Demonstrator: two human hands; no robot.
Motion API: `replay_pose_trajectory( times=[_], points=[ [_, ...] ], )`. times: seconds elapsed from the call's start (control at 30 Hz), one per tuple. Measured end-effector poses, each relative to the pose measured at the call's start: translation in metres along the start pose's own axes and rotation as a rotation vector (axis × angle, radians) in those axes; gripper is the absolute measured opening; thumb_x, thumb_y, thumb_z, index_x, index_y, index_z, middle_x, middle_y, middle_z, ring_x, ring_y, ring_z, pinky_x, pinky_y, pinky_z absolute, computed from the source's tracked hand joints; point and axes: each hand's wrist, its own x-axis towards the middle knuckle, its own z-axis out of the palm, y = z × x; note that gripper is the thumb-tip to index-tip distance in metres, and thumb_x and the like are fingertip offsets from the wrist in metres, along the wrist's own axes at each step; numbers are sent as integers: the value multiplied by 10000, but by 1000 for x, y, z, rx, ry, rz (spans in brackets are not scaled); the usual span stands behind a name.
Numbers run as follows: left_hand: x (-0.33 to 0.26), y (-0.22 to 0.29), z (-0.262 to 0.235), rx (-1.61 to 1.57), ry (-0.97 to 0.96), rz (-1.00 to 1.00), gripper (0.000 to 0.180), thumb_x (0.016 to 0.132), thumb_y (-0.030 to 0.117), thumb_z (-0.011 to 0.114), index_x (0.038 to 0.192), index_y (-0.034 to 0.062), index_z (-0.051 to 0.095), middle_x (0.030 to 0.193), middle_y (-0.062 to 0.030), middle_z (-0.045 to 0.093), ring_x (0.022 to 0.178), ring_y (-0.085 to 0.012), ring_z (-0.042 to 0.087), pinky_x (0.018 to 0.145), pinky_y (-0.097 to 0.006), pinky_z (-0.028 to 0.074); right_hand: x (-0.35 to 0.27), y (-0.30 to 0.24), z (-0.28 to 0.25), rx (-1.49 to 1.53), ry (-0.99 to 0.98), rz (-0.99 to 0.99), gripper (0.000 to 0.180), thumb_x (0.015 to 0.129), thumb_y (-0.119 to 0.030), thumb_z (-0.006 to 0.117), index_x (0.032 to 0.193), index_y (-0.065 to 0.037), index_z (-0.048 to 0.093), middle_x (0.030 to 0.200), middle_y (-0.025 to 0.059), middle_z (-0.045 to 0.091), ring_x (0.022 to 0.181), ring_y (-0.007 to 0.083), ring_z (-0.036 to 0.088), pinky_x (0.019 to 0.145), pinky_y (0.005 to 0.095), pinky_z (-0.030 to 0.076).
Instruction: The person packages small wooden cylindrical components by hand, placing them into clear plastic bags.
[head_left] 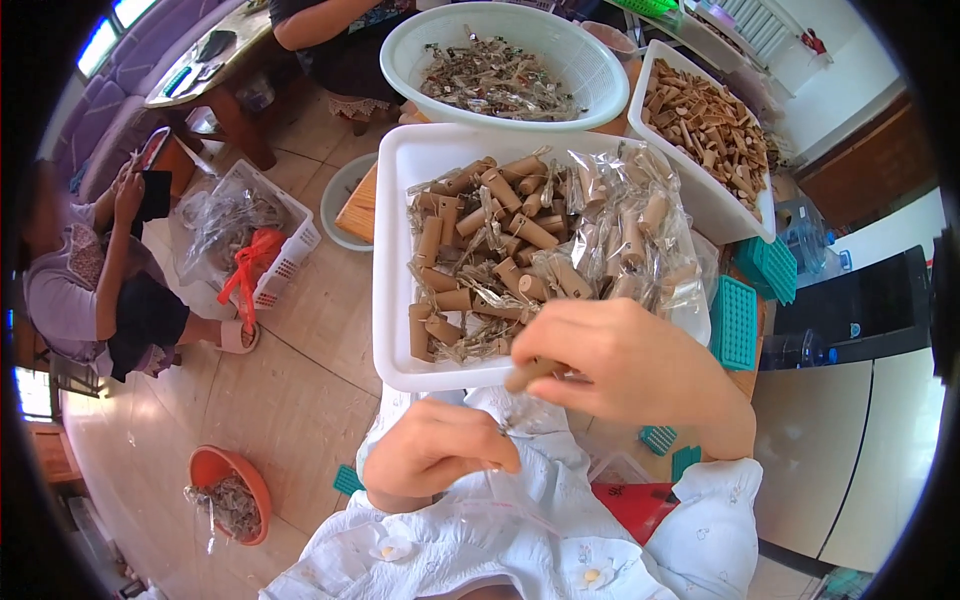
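Observation:
My right hand [625,362] pinches a small tan wooden peg [528,375] at the front rim of a white rectangular tray [392,250]. Below it, my left hand [438,450] grips a small clear plastic bag [520,415] by its mouth, close to my lap. The peg's tip is at the bag's opening. The tray holds several tan pegs [500,240], many wrapped in clear bags [620,220].
A round white basin [415,45] of bagged bits and a white tray of loose pegs [705,115] sit behind. Teal plastic grids [733,322] lie to the right. A seated person [95,280], a white basket [285,250] and an orange bowl [215,468] are on the floor at left.

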Motion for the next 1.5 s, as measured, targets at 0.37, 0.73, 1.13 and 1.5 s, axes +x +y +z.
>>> replay_pose_trajectory(
  times=[0.37, 0.73, 1.13, 1.5],
  points=[
    [-2, 0, 0, 208, -32, -127, 143, 685, -26, 603, 801, 56, 590, 662, -69, 558, 587, -235, 555, 515, -299, 417, 1, -10, -7, 324, 32, 77, 206, 681, -45, 620, 874, -14, 553, 745, 90, 589, 603, 195, 578, 558, 261, 479],
    [-3, -4, 5, 303, 10, -131, 105, 703, 26, 625, 794, 65, 590, 617, -70, 551, 542, -234, 551, 488, -300, 425, -6, -7, 15, 302, 90, 254, 281, 679, -107, 665, 934, -26, 579, 756, 81, 575, 654, 154, 564, 543, 238, 461],
    [-8, 2, 17, 228, 529, -320, 117, 694, -35, 636, 788, 34, 634, 729, -78, 643, 525, -123, 549, 486, -223, 421, -46, -4, -2, 485, 804, 218, 359, 735, -184, 684, 1022, -9, 558, 876, 61, 580, 760, 129, 569, 651, 223, 472],
    [-6, 1, 21, 214, 521, -345, 183, 682, -17, 660, 860, -7, 616, 696, -94, 639, 651, -143, 630, 565, -214, 473, -59, -29, 30, -144, 743, -23, 427, 597, -105, 773, 970, -39, 578, 913, 118, 587, 776, 218, 604, 638, 276, 511]
  ],
)
